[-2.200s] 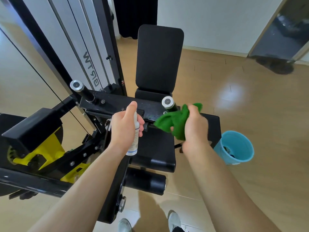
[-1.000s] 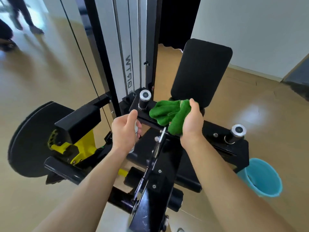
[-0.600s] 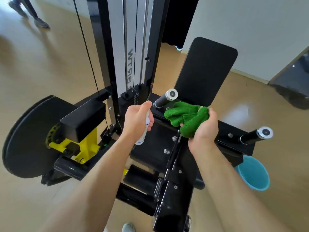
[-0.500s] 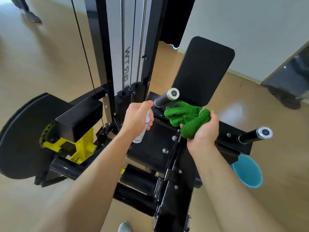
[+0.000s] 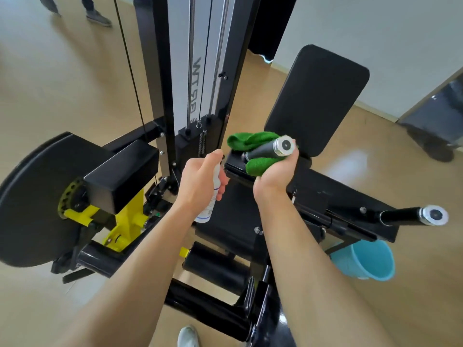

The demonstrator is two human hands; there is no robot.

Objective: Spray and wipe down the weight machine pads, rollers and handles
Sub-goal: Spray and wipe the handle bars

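R hand [image 5: 275, 171] is clenched on the green cloth [image 5: 256, 166]. I've got the cloth cupped under and round the near handle [image 5: 263, 151], just below the back pad [image 5: 318, 98]. The handle's chrome end cap pokes out past the fingers. L hand [image 5: 198, 181] is wrapped round the spray bottle [image 5: 212, 204], one finger raised over its top. The bottle is roughly upright and just beside the cloth, w/ the nozzle itself hidden behind the hand.

Progress, as I judge it: I'm on the handle-wiping step, w/ the near handle being worked. Nothing shows a wet sheen or streaks, so I can't tell whether the back pad, the seat pad [image 5: 225, 216] or the roller [image 5: 215, 267] are done (matte black hides everything from up here). The far handle [image 5: 406, 216] sticks out bare on the right, well apart from both hands. I'd reckon it's left to do, and prob. the roller low down too.

Count:
- 2 handles
- 2 pads: back + seat
- 1 roller I can be sure of
- 1 cloth
- 1 bottle
- 1 blue bucket [image 5: 368, 261], on the floor below the far handle

A second roller, if there is one, I can't make out among the frame tubes.
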